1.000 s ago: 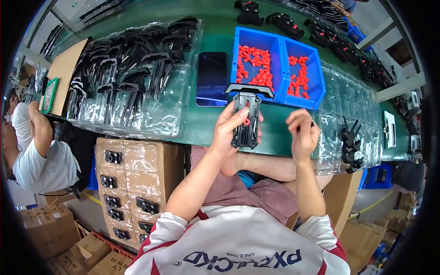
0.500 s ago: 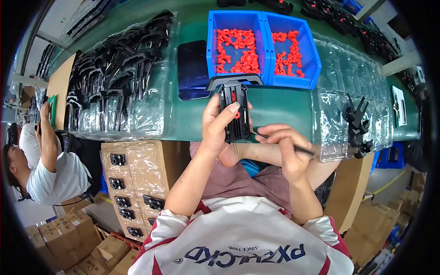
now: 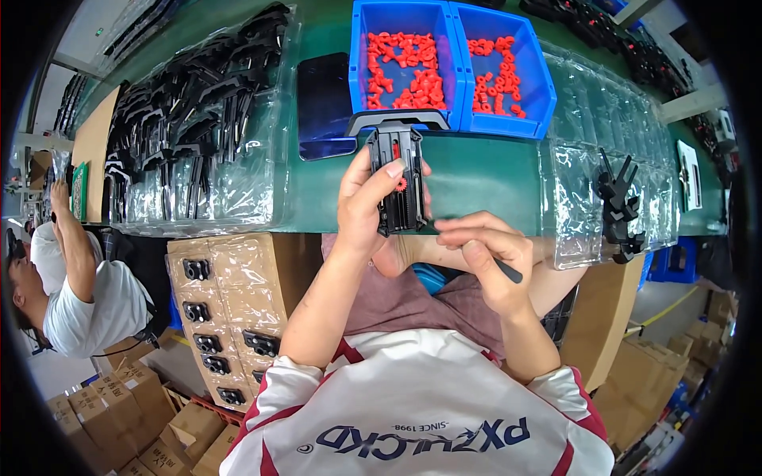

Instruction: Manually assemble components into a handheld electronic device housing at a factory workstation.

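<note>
Just below the blue bins (image 3: pixel 530 111), my left hand (image 3: pixel 367 208) clamps the black bracket (image 3: pixel 399 181) upright while my right hand (image 3: pixel 486 258) pinches a thin dark tool (image 3: pixel 505 270) beside it

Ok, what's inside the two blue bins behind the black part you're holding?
Both blue bins hold loose small red pieces, spread unevenly with bare blue floor showing. The black part in the left hand covers the left bin's near edge, so anything there is hidden.
</note>
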### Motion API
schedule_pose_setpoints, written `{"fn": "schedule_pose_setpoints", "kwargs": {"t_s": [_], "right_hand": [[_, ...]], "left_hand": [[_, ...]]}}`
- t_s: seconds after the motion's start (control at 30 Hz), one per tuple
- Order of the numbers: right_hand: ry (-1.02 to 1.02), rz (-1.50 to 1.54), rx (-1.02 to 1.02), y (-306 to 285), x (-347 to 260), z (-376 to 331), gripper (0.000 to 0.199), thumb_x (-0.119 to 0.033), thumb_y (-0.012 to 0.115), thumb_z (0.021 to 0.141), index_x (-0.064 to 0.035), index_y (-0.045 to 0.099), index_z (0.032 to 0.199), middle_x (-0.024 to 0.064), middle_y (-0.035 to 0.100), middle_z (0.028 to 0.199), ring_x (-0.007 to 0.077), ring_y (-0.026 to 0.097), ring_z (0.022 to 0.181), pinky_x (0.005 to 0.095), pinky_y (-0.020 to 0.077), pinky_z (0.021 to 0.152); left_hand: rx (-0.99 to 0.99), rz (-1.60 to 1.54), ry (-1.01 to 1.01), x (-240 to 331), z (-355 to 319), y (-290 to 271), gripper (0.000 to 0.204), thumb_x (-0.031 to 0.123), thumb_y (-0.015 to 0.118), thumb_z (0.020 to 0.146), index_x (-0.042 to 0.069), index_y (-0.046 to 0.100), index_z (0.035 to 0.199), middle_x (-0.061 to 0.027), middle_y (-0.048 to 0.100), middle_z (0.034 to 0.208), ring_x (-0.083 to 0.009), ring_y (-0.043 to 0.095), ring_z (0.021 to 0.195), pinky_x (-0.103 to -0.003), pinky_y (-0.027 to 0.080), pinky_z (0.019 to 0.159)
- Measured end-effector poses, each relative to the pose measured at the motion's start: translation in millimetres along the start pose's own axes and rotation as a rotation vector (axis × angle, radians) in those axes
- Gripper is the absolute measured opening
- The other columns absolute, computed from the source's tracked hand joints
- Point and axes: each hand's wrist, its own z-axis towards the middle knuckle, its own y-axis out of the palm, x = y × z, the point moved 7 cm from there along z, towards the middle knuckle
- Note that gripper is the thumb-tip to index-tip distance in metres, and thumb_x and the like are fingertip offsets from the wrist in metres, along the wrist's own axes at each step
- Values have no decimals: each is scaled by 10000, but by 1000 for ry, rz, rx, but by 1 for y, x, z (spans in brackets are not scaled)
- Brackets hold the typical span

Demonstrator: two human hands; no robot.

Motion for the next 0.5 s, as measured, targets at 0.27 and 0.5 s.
{"fn": "schedule_pose_setpoints", "kwargs": {"t_s": [0.27,0.5], "right_hand": [[-18,-24,-75,0,-10,4,195,-68,586,877,77,709,920,183,679,1015,216,632,808,280,506,735],[32,169,-147,10,-6,10,152,13,600,847,64,713,935,165,682,1033,198,634,798,256,502,706]], "left_hand": [[-72,-55,-47,-1,2,-1,293,111,492,901,-29,510,1157,-207,628,943,-241,614,594,-329,529,495],[-211,-258,-143,-3,1,-4,280,121,482,908,-33,525,1138,-199,643,932,-243,619,592,-325,532,502]]}}
